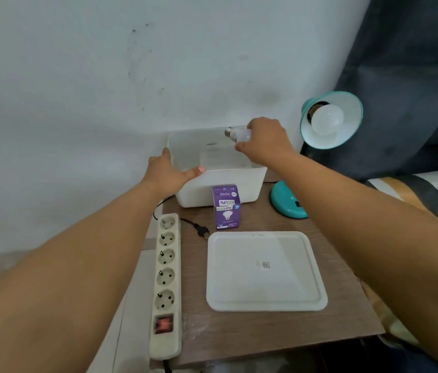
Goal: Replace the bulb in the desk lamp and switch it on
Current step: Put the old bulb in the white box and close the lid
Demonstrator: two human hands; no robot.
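A teal desk lamp stands at the table's far right, its shade [348, 130] tilted toward me with a white bulb [326, 119] in the socket; its round base [285, 200] rests on the wood. My right hand [265, 142] grips a second white bulb [239, 134] over the open white storage box [228, 184], metal screw cap pointing left. My left hand [168, 170] holds the box's near left corner, thumb on the front rim. A purple bulb carton [226, 207] stands upright in front of the box. The lamp's black plug [203, 230] lies unplugged on the table.
A white power strip [165, 281] with several sockets and a red switch runs along the table's left edge. The box's white lid [265, 270] lies flat on the near half of the table. A wall is behind, and a bed with dark fabric on the right.
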